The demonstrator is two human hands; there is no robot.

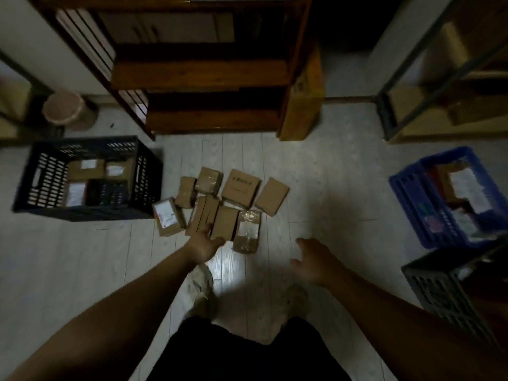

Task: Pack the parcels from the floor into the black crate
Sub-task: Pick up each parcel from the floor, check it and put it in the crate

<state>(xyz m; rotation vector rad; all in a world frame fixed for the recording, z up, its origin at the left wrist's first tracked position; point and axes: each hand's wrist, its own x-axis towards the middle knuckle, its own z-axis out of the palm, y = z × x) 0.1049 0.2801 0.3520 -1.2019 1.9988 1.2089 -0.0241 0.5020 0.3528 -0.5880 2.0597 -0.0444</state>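
Pale plank floor (330, 188): parcels (240, 185), white labels (165, 214) unreadable; black crate (46, 177) left.

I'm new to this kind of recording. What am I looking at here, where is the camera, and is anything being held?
There is no machine. One wide-angle camera sits on a person's head and looks down past their arms, so this single picture is their own view. Brown cardboard parcels lie clustered on the pale floor. The black crate at the left holds a few parcels. The left hand reaches with open fingers to the near edge of the cluster. The right hand hovers open above bare floor. Neither holds anything. A blue crate stands at the right, and wooden shelves stand behind.
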